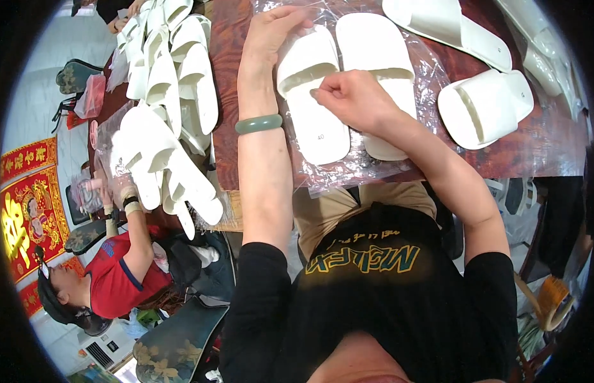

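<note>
A pair of white slippers lies side by side on clear plastic film (333, 177) in front of me: a left slipper (317, 131) and a right slipper (372, 45). My left hand (276, 33) reaches to the far toe end of the left slipper. Its fingers are drawn together at the film's edge and seem to pinch it, though the tips are partly hidden. Over the left slipper's footbed, just below its strap, my right hand (355, 99) is closed with curled fingers. Whatever it may hold does not show.
Right of the pair lie two more white slippers, one upper (459, 32) and one lower (485, 108). Stacked white slippers (166, 127) fill the left side. A co-worker in a red shirt (127, 274) sits at far left. The wooden table's near edge (501, 175) runs before me.
</note>
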### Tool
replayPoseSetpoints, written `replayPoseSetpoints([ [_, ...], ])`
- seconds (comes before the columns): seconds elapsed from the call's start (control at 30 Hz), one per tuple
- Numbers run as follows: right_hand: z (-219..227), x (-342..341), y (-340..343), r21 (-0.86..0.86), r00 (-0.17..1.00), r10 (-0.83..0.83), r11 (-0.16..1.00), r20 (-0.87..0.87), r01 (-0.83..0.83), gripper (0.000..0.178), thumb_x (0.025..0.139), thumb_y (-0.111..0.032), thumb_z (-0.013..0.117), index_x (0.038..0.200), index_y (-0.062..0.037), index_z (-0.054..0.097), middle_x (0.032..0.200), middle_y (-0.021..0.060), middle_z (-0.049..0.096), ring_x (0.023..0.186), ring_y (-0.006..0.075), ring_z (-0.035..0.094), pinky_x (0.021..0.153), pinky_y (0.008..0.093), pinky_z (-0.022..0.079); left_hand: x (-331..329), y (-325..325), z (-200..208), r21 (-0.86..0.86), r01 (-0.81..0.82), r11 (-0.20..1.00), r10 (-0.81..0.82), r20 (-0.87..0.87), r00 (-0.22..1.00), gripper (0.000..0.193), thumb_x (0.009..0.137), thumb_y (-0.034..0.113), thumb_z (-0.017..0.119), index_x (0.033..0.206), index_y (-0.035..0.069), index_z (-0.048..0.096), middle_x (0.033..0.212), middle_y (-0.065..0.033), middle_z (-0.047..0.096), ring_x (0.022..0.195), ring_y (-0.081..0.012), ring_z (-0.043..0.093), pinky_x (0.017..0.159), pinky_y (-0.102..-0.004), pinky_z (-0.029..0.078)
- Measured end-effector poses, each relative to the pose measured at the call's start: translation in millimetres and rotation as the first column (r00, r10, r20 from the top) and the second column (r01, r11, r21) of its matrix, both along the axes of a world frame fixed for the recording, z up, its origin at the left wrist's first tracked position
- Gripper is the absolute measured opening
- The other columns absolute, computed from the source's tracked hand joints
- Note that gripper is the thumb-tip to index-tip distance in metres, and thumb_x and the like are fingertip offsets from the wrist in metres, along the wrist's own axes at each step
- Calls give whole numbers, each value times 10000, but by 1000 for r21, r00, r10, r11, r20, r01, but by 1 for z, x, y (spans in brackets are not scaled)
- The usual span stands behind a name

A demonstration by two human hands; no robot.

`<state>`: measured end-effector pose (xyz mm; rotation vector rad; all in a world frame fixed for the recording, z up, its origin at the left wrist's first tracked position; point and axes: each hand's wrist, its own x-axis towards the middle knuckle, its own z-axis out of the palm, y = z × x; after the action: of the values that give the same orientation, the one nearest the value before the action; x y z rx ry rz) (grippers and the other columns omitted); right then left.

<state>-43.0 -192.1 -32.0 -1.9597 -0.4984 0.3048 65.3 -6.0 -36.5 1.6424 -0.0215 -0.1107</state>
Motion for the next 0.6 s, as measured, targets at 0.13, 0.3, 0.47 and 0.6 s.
replayPoseSetpoints([
  [0.13, 0, 0, -1, -15, 1000, -15, 1000, 13, 15, 272, 804, -250, 583, 737, 7, 640, 610, 175, 594, 578, 316, 595, 567, 383, 460, -3, 9, 0, -68, 95, 993, -93, 32, 995, 242, 827, 103, 644, 1035, -19, 624, 816, -55, 647, 625, -80, 564, 539, -180, 439],
  [0.3, 0, 0, -1, -22, 1000, -8, 1000, -21, 7, 270, 803, -255, 590, 729, 0, 642, 605, 168, 595, 565, 311, 587, 552, 371, 456, -16, -3, 6, -101, 45, 994, -41, 39, 998, 131, 870, 141, 594, 841, 26, 649, 716, -17, 617, 610, -86, 540, 569, -198, 421],
  [0.47, -2, 0, 4, 1, 1000, 4, 1000, 4, -4, 271, 802, -258, 587, 726, -4, 644, 612, 167, 600, 571, 314, 589, 561, 375, 461, 4, -2, -5, -165, 7, 986, -2, 29, 1000, 235, 815, 108, 660, 1011, -20, 636, 830, -57, 647, 631, -83, 575, 538, -179, 433],
  [0.6, 0, 0, 1, -7, 1000, 4, 1000, 9, -4, 268, 799, -251, 575, 728, -4, 648, 625, 179, 603, 605, 324, 600, 602, 396, 472, 22, -15, -1, 334, 50, 941, -40, -39, 998, 186, 792, 111, 683, 938, -3, 670, 772, -37, 642, 632, -74, 563, 549, -197, 431],
])
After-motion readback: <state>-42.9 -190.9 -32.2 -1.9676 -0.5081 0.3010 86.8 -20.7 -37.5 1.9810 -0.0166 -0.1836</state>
